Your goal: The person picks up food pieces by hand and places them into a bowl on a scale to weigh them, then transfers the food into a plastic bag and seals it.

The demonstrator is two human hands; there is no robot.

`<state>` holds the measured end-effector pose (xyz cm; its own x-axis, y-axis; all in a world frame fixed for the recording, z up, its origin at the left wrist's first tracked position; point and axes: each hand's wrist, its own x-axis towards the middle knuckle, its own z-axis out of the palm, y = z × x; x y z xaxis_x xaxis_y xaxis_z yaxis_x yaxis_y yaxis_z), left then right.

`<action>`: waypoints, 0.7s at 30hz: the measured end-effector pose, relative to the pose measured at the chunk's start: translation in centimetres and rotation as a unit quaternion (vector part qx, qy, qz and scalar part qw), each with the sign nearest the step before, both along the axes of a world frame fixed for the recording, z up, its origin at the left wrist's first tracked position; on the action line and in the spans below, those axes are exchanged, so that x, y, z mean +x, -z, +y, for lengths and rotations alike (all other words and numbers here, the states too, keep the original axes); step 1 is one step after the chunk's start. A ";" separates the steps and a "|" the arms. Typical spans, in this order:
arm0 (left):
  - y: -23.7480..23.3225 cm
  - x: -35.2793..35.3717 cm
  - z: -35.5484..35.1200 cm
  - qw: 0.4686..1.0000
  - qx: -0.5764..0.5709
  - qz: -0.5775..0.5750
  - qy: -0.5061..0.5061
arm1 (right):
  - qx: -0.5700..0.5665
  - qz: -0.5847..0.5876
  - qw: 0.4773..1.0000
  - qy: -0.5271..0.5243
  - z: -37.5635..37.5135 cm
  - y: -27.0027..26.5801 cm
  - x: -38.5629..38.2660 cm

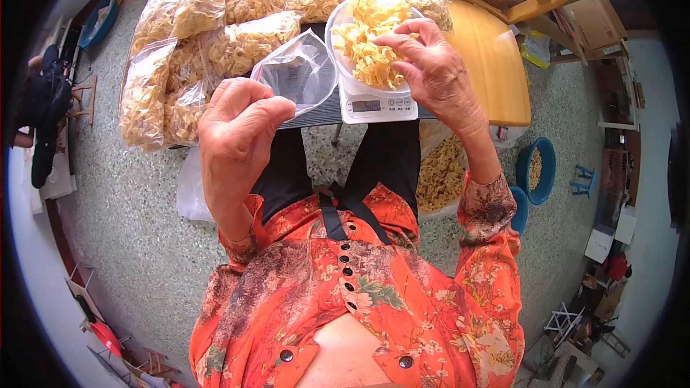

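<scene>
My left hand [241, 118] is closed, thumb and fingers pinching the edge of a clear plastic bag [302, 75]. The bag's mouth gapes toward the bowl and it looks unfilled. My right hand [435, 65] reaches over the right rim of a clear round bowl [336, 34], its bent fingers and thumb around some of the yellowish dried slices [363, 47] heaped there. Under the bowl sits a white digital scale [381, 113]; its small display is lit, the digits hard to read.
Packed bags of dried slices [251, 47] cover the table's left and back. A wooden chair [489, 65] stands at right. Below it lies a large pile of dried pieces [442, 176]. Farther right are a blue-green basin [539, 170] and a small blue stool [583, 181].
</scene>
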<state>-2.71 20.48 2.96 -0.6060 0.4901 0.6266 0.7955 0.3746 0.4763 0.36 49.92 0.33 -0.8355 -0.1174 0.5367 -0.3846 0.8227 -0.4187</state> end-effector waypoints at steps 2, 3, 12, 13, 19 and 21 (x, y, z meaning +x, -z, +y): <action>0.2 0.0 -0.1 1.000 -0.009 -0.013 -0.001 | 0.032 -0.023 0.999 0.014 -0.5 0.0 -0.2; 0.4 0.1 -0.1 1.000 0.006 -0.006 0.012 | 0.029 -0.016 0.999 -0.001 -0.9 0.3 -0.3; 0.8 0.3 -0.8 0.999 -0.004 0.027 0.031 | -0.046 -0.051 0.998 0.002 -1.8 0.7 -0.9; 0.9 0.3 -0.8 0.999 -0.010 0.038 0.034 | -0.080 -0.059 0.995 0.003 -1.8 0.8 -1.0; 1.2 0.3 -0.7 0.999 -0.006 0.041 0.024 | -0.139 -0.051 0.989 0.014 -1.2 0.7 -1.3; 1.6 0.0 -0.7 0.999 -0.014 0.037 0.017 | -0.228 -0.053 0.972 0.013 -0.2 1.8 -1.7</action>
<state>-2.73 19.77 1.31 -0.5403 0.5282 0.6550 0.8412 0.3585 0.4048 -1.34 49.73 -1.44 -0.8883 0.1340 0.4392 -0.3014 0.5515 -0.7778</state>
